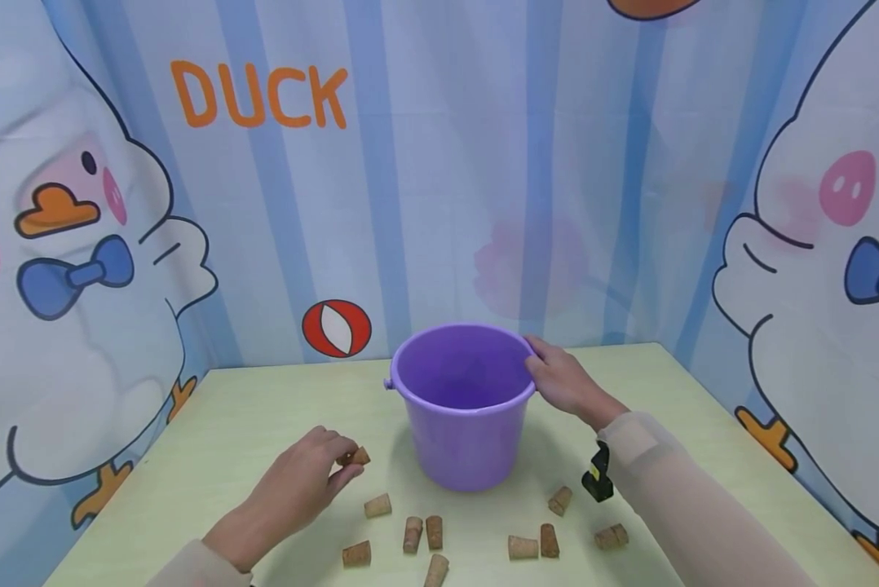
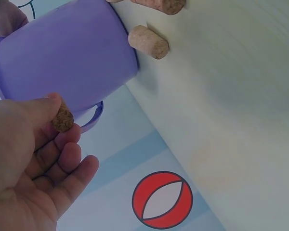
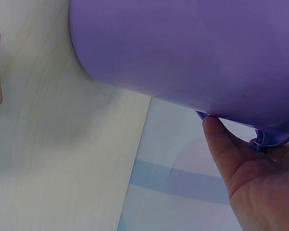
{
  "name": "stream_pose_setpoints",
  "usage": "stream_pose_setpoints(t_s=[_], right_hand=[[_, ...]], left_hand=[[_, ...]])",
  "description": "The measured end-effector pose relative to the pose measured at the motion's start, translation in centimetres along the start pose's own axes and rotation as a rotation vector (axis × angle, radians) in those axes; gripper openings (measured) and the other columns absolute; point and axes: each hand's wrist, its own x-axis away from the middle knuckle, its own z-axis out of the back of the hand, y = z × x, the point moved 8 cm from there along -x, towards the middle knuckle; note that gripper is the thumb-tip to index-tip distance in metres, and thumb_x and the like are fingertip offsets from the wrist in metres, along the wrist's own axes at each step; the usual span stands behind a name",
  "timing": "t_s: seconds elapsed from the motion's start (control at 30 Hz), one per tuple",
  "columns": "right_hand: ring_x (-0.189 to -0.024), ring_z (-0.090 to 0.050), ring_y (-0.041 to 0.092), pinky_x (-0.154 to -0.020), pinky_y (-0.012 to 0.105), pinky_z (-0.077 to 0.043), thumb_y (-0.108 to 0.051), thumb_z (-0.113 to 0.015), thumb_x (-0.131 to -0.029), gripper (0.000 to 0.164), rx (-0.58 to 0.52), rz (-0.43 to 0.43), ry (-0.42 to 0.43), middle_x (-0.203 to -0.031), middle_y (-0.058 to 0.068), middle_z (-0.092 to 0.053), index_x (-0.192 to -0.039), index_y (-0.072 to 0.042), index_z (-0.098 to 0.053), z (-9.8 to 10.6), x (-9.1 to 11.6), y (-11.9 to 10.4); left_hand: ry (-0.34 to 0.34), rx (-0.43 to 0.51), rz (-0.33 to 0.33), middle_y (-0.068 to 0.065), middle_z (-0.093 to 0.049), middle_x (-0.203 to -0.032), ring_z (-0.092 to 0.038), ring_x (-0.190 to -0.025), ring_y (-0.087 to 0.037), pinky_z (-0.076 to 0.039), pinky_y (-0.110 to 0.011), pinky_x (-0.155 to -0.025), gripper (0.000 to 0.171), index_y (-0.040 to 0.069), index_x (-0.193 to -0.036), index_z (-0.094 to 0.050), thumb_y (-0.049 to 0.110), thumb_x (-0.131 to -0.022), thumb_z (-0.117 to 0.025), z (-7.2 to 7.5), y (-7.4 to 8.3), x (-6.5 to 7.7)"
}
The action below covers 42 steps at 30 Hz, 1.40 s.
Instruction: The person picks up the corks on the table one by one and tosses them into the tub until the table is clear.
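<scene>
A purple bucket (image 1: 467, 448) stands upright on the table, its mouth facing up. My right hand (image 1: 566, 381) grips its rim on the right side, and in the right wrist view the fingers (image 3: 221, 144) are at the rim beside the handle joint. To the left of the bucket, my left hand (image 1: 296, 485) pinches a cork (image 2: 63, 118) between thumb and fingers, held above the table and lower than the rim. One loose cork (image 1: 377, 505) lies on the table just below that hand. The bucket's inner bottom is hidden in the head view.
Several more corks lie along the front of the pale table (image 1: 263, 416), among them a cork (image 1: 356, 554) at the left and a cork (image 1: 611, 536) at the right. A printed duck curtain (image 1: 439, 204) rises behind the table. A black piece (image 1: 598, 477) is beside the right sleeve.
</scene>
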Motion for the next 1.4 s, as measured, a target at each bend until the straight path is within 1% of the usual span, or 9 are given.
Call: stream_pose_setpoints(t_s=[0.1,0.2,0.33,0.5,0.67,0.97,1.23,1.4], right_hand=[[-0.089,-0.059,0.024,-0.081,0.042,-0.047,-0.023,-0.031,-0.107,0.054,0.000,0.003,0.001,-0.111,0.017,-0.065,-0.159,-0.008,-0.036,0.0,0.0,-0.1],[-0.088,-0.059,0.025,-0.080,0.042,-0.047,-0.023,-0.031,-0.107,0.054,-0.001,0.003,0.001,-0.109,0.017,-0.065,-0.158,-0.009,-0.036,0.1,0.1,-0.2],[-0.089,-0.059,0.025,-0.081,0.043,-0.047,-0.023,-0.032,-0.106,0.053,0.005,0.001,0.004,-0.109,0.017,-0.065,-0.158,-0.010,-0.038,0.2,0.1,-0.2],[-0.086,-0.058,0.024,-0.079,0.042,-0.047,-0.022,-0.031,-0.106,0.052,0.001,0.003,0.000,-0.106,0.017,-0.065,-0.156,-0.011,-0.040,0.1,0.1,-0.2],[-0.088,-0.059,0.024,-0.080,0.042,-0.047,-0.023,-0.032,-0.107,0.051,0.001,-0.002,0.001,-0.107,0.016,-0.065,-0.156,-0.010,-0.041,0.1,0.1,-0.1],[-0.089,-0.058,0.025,-0.080,0.043,-0.047,-0.023,-0.031,-0.107,0.053,0.005,0.000,-0.002,-0.107,0.017,-0.065,-0.157,-0.010,-0.039,0.0,0.1,-0.1],[-0.096,-0.059,0.027,-0.084,0.045,-0.046,-0.023,-0.031,-0.106,0.053,0.013,0.008,0.003,-0.113,0.017,-0.065,-0.156,-0.009,-0.039,0.0,0.2,-0.2],[-0.104,-0.058,0.030,-0.088,0.047,-0.046,-0.023,-0.031,-0.106,0.053,0.012,0.014,0.002,-0.124,0.018,-0.064,-0.157,-0.008,-0.039,0.1,0.2,-0.3]], left_hand=[[0.007,0.002,-0.011,0.014,-0.067,-0.084,-0.053,-0.081,-0.006,-0.053,-0.027,-0.071,0.009,0.020,-0.093,-0.075,0.018,-0.088,-0.082,0.2,0.2,-0.1],[0.014,0.008,-0.009,0.014,-0.067,-0.085,-0.054,-0.082,-0.007,-0.054,-0.028,-0.072,0.009,0.020,-0.093,-0.075,0.018,-0.088,-0.082,0.4,0.4,-0.3],[0.041,0.003,-0.015,0.013,-0.067,-0.086,-0.054,-0.083,-0.007,-0.055,-0.029,-0.075,0.010,0.019,-0.094,-0.075,0.018,-0.088,-0.082,0.8,0.7,-0.6],[0.083,-0.007,-0.050,0.012,-0.067,-0.086,-0.054,-0.083,-0.006,-0.056,-0.029,-0.075,0.011,0.019,-0.095,-0.075,0.018,-0.087,-0.083,1.7,1.1,-1.0],[0.117,-0.004,-0.088,0.011,-0.067,-0.086,-0.054,-0.083,-0.007,-0.055,-0.028,-0.074,0.012,0.018,-0.096,-0.075,0.017,-0.087,-0.083,2.4,1.7,-1.3],[0.184,0.002,-0.168,0.009,-0.069,-0.089,-0.058,-0.085,-0.010,-0.056,-0.029,-0.074,0.012,0.017,-0.097,-0.075,0.015,-0.088,-0.082,3.6,2.7,-1.9],[0.206,-0.011,-0.194,0.008,-0.070,-0.089,-0.056,-0.084,-0.010,-0.054,-0.026,-0.071,0.013,0.015,-0.098,-0.074,0.015,-0.087,-0.082,4.2,3.5,-2.7],[0.236,-0.016,-0.228,0.007,-0.069,-0.089,-0.054,-0.082,-0.010,-0.051,-0.025,-0.066,0.012,0.014,-0.096,-0.073,0.014,-0.087,-0.082,4.8,3.9,-2.9]])
